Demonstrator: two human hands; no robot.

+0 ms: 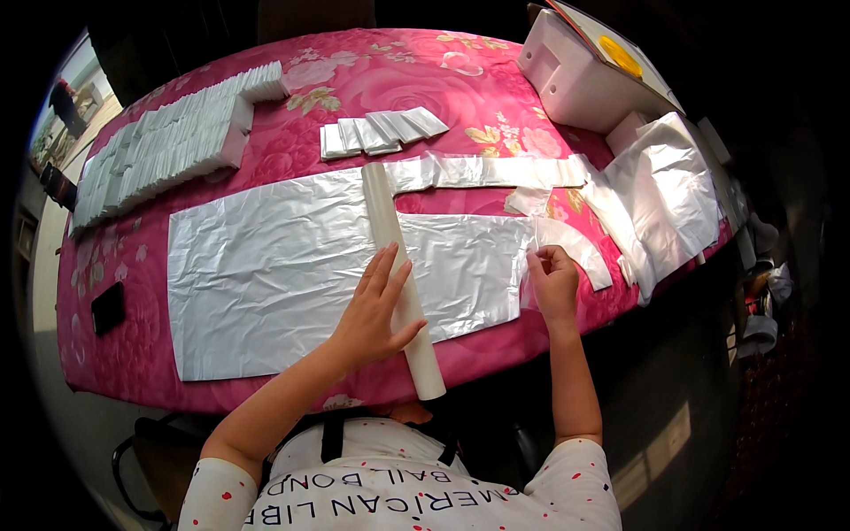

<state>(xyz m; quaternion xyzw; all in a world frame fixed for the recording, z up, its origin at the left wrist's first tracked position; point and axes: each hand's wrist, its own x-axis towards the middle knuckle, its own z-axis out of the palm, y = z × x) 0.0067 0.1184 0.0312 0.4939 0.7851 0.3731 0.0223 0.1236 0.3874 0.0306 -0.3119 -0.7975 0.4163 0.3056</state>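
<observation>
A shiny white plastic bag (266, 274) lies flat and wrinkled across the table, narrowing towards its right end. Across it rests a long pale tube (382, 208), its near end past the table's front edge. My left hand (381, 301) lies on the tube with the fingers stretched out and the thumb apart. At the bag's right end my right hand (553, 279) pinches the thin plastic edge between thumb and fingers. A narrow plastic strip (487, 171) runs along the far side towards a heap of loose white plastic (664, 199) on the right.
Stacks of folded white plastic (173, 146) fill the far left, with a smaller fanned pile (381, 133) at far centre. A white foam box (567, 75) stands at the far right. A black phone (108, 308) lies at left on the pink flowered tablecloth (124, 363).
</observation>
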